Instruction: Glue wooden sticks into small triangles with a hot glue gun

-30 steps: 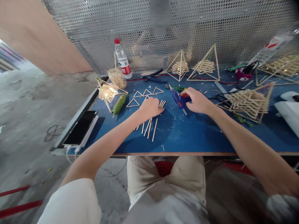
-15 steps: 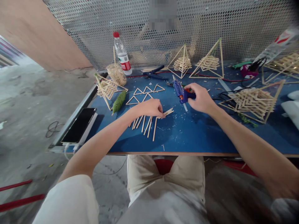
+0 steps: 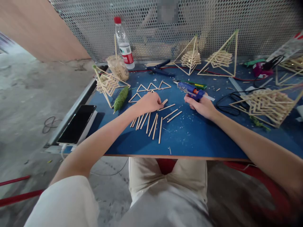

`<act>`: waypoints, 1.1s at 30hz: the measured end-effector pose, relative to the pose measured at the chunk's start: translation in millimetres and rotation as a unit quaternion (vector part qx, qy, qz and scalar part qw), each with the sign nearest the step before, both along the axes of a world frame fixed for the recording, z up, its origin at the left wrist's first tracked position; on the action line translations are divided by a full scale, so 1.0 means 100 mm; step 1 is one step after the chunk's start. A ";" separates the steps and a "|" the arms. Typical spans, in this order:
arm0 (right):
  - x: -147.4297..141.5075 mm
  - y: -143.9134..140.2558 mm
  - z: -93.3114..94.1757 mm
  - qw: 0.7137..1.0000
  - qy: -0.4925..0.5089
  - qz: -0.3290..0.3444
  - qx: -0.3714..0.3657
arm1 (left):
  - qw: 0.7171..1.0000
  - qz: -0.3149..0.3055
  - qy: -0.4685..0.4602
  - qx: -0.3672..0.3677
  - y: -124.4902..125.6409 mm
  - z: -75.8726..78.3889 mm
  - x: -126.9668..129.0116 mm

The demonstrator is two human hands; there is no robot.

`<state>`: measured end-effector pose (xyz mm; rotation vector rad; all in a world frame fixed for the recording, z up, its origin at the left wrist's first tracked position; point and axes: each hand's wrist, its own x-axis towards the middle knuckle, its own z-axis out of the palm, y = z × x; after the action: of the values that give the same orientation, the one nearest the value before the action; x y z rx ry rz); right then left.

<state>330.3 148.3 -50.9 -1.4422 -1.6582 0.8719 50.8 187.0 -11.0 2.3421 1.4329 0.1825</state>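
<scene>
My right hand point(image 3: 203, 105) grips a blue glue gun point(image 3: 190, 90) above the blue table point(image 3: 189, 138), its nozzle pointing left. My left hand point(image 3: 149, 102) rests palm down on the table, fingertips on a short wooden stick point(image 3: 164, 101). Loose wooden sticks point(image 3: 151, 121) lie fanned out below and to the right of that hand. Several small stick triangles point(image 3: 152, 86) lie just beyond my left hand.
Stick pyramids point(image 3: 190, 58) stand along the perforated metal back wall, with another point(image 3: 265, 104) at right and one point(image 3: 107, 83) at left. A water bottle point(image 3: 123, 45), green twine spool point(image 3: 120, 98), phone on a power bank point(image 3: 77, 124) and black cables point(image 3: 227, 104) surround the work area.
My right hand lifted the glue gun from the table and turned its nozzle to the left. My left hand pulled sticks nearer, then released some, which now lie spread to its right.
</scene>
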 end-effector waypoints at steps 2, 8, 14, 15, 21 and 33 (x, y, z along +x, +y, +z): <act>-0.03 0.03 0.00 1.000 -0.003 -0.018 -0.019 | 1.000 -0.016 -0.003 -0.013 0.02 0.00 -0.02; -0.08 0.12 0.07 0.999 0.032 0.023 -0.030 | 0.993 -0.112 0.015 -0.037 -0.08 0.13 -0.01; -0.08 0.13 0.00 0.992 0.122 0.017 0.002 | 0.987 -0.156 0.023 -0.018 -0.21 0.14 0.01; -0.07 0.13 -0.02 0.992 0.125 0.022 0.007 | 0.988 -0.152 0.017 -0.015 -0.20 0.13 0.00; -0.02 0.11 -0.11 0.989 0.137 0.042 0.032 | 0.990 -0.104 -0.095 -0.003 -0.12 0.08 -0.07; -0.15 0.18 -0.06 0.980 0.181 0.026 0.077 | 0.972 -0.075 -0.214 0.056 -0.10 -0.27 0.09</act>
<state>314.9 166.4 -57.2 -1.0656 -1.4577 0.9486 60.1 177.0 -38.1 2.2989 1.0555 0.6952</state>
